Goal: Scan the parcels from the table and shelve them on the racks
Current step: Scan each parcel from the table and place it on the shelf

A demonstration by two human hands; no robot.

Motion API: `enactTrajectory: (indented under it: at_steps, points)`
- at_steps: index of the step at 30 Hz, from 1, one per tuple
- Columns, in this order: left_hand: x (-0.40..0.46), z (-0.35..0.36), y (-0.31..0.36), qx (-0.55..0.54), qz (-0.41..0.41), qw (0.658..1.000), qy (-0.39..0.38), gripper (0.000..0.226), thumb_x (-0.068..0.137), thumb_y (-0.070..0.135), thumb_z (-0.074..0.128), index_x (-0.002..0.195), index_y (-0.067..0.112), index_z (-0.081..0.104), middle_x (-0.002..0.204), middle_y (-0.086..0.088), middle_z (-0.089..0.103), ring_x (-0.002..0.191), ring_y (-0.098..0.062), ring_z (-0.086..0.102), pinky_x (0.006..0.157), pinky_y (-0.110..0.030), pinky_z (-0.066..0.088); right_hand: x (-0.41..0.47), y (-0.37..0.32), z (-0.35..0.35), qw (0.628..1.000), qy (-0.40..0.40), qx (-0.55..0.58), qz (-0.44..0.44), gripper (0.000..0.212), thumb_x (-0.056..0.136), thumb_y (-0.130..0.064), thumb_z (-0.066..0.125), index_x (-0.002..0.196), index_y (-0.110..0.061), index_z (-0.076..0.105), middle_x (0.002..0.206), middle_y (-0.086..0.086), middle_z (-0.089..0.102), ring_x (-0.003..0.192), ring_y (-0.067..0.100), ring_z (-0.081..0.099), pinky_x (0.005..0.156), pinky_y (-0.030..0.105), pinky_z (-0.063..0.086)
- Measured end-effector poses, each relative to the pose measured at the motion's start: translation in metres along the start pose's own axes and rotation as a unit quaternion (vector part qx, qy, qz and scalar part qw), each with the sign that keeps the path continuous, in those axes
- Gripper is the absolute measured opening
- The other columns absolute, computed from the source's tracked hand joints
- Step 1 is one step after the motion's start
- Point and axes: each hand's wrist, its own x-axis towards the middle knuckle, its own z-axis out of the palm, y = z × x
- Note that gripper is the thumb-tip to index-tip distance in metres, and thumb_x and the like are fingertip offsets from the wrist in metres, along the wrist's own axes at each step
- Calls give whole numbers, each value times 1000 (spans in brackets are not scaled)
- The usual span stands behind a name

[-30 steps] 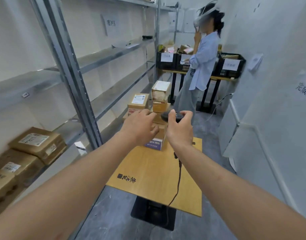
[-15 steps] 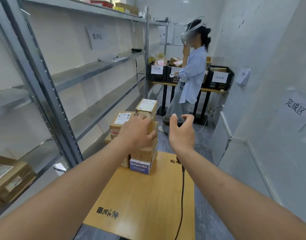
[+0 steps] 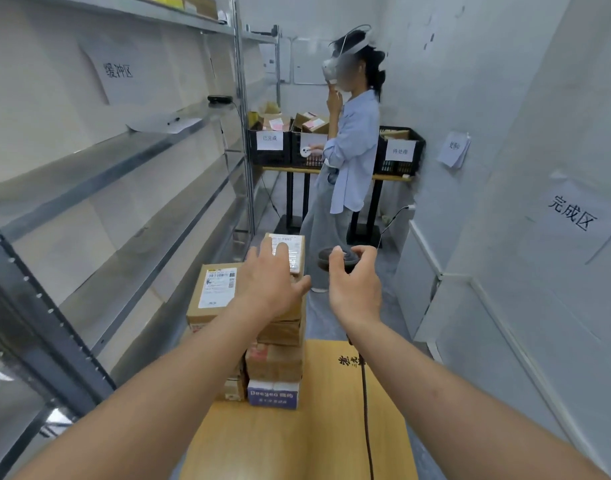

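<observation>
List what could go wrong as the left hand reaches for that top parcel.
1. The top parcel sits on a tall, uneven stack; lifting with the spread left hand might topple it.
2. The scanner cable trailing from the right hand across the table could snag.

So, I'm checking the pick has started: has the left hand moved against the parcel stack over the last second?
Yes. The left hand has risen up the stack and now spreads over the top parcel.
</observation>
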Motion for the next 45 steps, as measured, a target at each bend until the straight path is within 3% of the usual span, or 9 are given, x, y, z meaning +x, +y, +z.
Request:
enactTrajectory:
  at_steps: [3, 9, 16, 21, 26, 31, 33, 39, 45]
  points:
    - [17, 13, -1, -12, -19, 1000, -5, 84, 87, 73, 60, 145, 15, 43, 158, -15, 35, 138, -35, 39, 106, -48, 45, 9, 3, 7, 1000, 9, -1, 4, 30, 108, -51, 47, 124, -26, 44, 91, -17, 57, 81, 2, 54, 68, 34, 42]
    - [29, 26, 6, -33, -117, 991, -56, 85, 93, 72, 55, 149, 11, 37, 143, -19, 42, 127, -37, 49, 98, -46, 48, 26, 14, 6, 1000, 17, -3, 13, 32, 106, -52, 48, 125, -26, 45, 94, -19, 57, 83, 4, 55, 76, 38, 44]
    - [26, 33, 12, -81, -142, 986, -33, 89, 91, 64, 66, 152, 9, 31, 142, -19, 38, 123, -39, 51, 96, -47, 52, 33, 26, -15, 1000, 1, 7, 5, 30, 106, -53, 47, 123, -28, 45, 95, -15, 61, 85, 6, 59, 79, 41, 49]
    - [11, 27, 18, -129, -102, 986, 4, 95, 79, 53, 81, 150, 14, 33, 136, -10, 40, 117, -33, 53, 92, -44, 51, 30, 31, -34, 999, -8, 31, -9, 30, 105, -54, 47, 121, -29, 46, 95, -8, 68, 85, 9, 63, 71, 37, 47]
    - [-12, 11, 21, -138, -54, 988, 37, 119, 73, 47, 88, 163, 12, 19, 139, -4, 35, 124, -25, 46, 100, -41, 51, 15, 32, -54, 996, -37, 68, -39, 25, 106, -52, 48, 119, -31, 47, 93, -7, 69, 84, 10, 66, 65, 31, 45]
    - [-38, -4, 25, -143, -41, 987, 59, 121, 71, 35, 94, 164, 9, 21, 141, 0, 31, 133, -20, 39, 106, -37, 47, 1, 29, -77, 990, -72, 90, -79, 21, 108, -45, 50, 121, -28, 48, 93, -10, 64, 78, 3, 61, 54, 10, 40]
    - [-51, -9, 26, -131, -34, 989, 59, 121, 72, 31, 95, 165, 9, 22, 145, 1, 30, 138, -19, 36, 109, -37, 48, -4, 29, -83, 988, -78, 99, -89, 21, 108, -44, 50, 121, -28, 49, 95, -11, 65, 82, 4, 62, 57, 13, 40]
    - [-88, -13, 31, -105, -51, 988, 102, 114, 72, 31, 96, 162, 12, 30, 148, 1, 34, 139, -19, 37, 100, -31, 48, -20, 35, -91, 982, -100, 136, -87, 23, 105, -49, 52, 119, -31, 50, 97, -9, 68, 88, 15, 72, 79, 42, 59]
    - [-117, -19, 33, -85, -49, 989, 110, 111, 71, 29, 97, 159, 19, 32, 147, 3, 32, 137, -19, 35, 106, -40, 52, -33, 40, -108, 975, -156, 64, -145, 22, 104, -50, 49, 114, -32, 51, 96, -9, 68, 90, 17, 69, 80, 45, 57]
